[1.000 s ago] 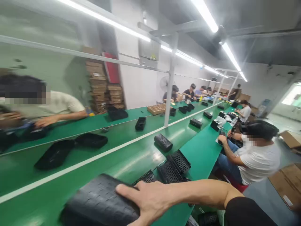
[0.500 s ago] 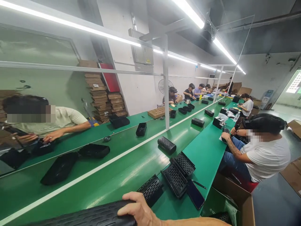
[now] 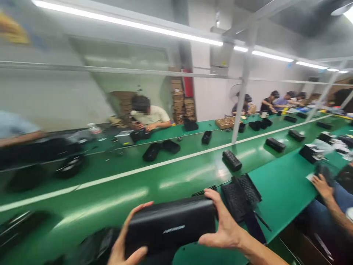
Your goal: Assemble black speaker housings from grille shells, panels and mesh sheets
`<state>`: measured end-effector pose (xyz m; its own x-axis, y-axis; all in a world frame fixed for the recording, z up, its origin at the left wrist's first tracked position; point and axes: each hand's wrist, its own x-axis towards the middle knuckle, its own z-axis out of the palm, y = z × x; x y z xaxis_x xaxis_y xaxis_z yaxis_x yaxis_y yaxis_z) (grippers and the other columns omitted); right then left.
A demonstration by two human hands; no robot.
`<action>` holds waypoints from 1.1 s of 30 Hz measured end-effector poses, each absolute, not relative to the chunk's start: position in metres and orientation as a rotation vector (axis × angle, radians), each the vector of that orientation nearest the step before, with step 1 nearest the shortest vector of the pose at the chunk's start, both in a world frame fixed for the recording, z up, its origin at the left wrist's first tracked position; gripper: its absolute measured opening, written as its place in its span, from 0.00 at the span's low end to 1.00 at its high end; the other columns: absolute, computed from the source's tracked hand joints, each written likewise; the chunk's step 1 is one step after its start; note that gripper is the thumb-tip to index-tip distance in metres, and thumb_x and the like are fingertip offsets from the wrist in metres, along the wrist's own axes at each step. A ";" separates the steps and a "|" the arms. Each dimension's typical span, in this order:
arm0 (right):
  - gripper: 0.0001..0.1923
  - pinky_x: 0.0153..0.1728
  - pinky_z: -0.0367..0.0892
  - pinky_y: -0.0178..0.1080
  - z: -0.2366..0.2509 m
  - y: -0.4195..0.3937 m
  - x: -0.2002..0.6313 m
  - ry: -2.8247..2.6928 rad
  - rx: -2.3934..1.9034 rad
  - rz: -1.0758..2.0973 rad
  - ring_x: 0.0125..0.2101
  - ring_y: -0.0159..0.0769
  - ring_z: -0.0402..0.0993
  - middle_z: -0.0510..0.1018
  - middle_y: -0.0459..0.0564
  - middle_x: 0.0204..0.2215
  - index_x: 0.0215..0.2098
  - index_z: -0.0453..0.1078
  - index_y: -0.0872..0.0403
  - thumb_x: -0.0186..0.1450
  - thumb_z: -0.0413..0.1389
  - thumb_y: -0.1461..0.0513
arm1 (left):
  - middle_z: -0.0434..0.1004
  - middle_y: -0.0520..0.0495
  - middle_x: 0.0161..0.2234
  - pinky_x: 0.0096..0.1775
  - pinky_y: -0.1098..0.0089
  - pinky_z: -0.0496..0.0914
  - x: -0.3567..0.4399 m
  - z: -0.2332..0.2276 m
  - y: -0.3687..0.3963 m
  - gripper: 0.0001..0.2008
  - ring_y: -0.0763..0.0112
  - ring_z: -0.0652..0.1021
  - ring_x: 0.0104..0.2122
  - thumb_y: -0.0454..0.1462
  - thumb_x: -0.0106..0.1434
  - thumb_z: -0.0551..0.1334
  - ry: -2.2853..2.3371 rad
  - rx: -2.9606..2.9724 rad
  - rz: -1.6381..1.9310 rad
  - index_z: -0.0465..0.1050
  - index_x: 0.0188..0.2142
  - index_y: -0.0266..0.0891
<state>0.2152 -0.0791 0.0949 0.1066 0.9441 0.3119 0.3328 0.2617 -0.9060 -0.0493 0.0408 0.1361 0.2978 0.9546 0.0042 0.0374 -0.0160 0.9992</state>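
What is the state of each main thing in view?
Black oblong casing with pale lettering: held between left hand and right hand
Black perforated panels: lying together on green table
Black perforated rounded casing beyond panels: resting on glossy green surface
Long white overhead tube light: lit

The black casing (image 3: 171, 224) at lower centre has a smooth, plastic-looking shell with a soft sheen; the perforated panels (image 3: 234, 198) to its right show a matt black surface. The green belt (image 3: 187, 178) across the middle of the frame is smooth and glossy, reflecting light in streaks. At upper centre, the stacked cartons (image 3: 177, 97) are matt brown cardboard, and the upright post (image 3: 241, 106) right of centre has a smooth, pale, painted-metal appearance.
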 end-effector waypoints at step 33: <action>0.53 0.68 0.49 0.68 0.067 -0.061 0.248 -1.873 -1.729 0.626 0.70 0.63 0.55 0.64 0.59 0.69 0.74 0.56 0.42 0.55 0.72 0.55 | 0.64 0.38 0.67 0.68 0.47 0.59 -0.009 0.050 0.020 0.38 0.42 0.65 0.68 0.46 0.54 0.74 0.885 1.625 0.816 0.69 0.63 0.46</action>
<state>0.2481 -0.0615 0.0674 -0.0581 0.9966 0.0589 0.7608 0.0824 -0.6437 -0.0086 0.0201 0.0499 0.4910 0.8682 0.0723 0.1418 -0.1615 0.9766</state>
